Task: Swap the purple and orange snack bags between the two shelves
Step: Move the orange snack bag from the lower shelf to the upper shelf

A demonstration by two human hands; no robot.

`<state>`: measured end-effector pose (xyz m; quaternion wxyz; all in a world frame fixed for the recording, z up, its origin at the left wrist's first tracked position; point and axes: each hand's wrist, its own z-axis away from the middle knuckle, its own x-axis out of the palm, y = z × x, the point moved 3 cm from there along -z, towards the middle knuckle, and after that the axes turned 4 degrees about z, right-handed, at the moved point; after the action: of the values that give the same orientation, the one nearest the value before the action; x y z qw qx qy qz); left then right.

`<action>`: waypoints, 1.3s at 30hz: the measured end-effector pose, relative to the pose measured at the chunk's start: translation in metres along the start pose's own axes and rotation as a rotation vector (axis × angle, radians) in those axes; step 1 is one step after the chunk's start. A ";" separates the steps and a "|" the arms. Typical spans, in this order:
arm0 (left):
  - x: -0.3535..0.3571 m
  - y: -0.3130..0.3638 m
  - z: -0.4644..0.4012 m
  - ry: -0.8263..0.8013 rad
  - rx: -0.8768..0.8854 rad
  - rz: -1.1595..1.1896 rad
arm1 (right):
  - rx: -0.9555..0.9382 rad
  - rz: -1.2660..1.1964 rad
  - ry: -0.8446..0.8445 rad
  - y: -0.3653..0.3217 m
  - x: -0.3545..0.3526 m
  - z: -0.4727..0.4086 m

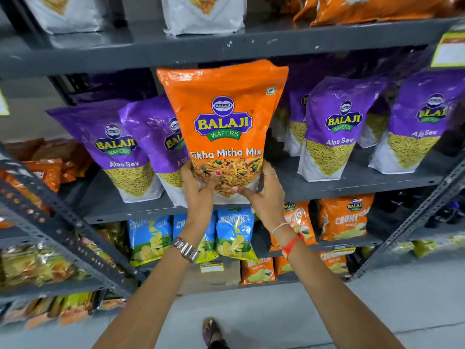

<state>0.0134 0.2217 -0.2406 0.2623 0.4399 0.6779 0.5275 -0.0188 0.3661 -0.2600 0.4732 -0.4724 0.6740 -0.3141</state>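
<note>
We grip the orange bag (224,127) low with left hand (198,187) and right hand (264,192); its top could knock neighbouring purple bags (151,137) over

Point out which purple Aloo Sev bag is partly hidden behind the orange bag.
The second purple bag from the left: the orange Tikha Mitha Mix bag, held by both hands, covers its right side. The others show their logos unobstructed.

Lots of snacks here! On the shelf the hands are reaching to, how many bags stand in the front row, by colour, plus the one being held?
Purple bags, front row: 4
Orange bag, held by left hand and right hand: 1
Total: 5
More purple ones stand behind, partly hidden.
</note>
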 end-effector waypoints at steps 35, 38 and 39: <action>-0.165 0.253 -0.213 0.297 0.290 -0.307 | -0.395 -0.131 -0.130 -0.321 0.123 -0.168; -0.166 0.248 -0.216 0.303 0.304 -0.315 | -0.399 -0.124 -0.137 -0.319 0.127 -0.170; -0.166 0.247 -0.216 0.305 0.311 -0.320 | -0.396 -0.124 -0.142 -0.319 0.127 -0.170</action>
<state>-0.0059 -0.0136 0.0412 0.1666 0.2776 0.8434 0.4289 -0.0830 0.1301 0.0347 0.3974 -0.6175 0.6572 -0.1700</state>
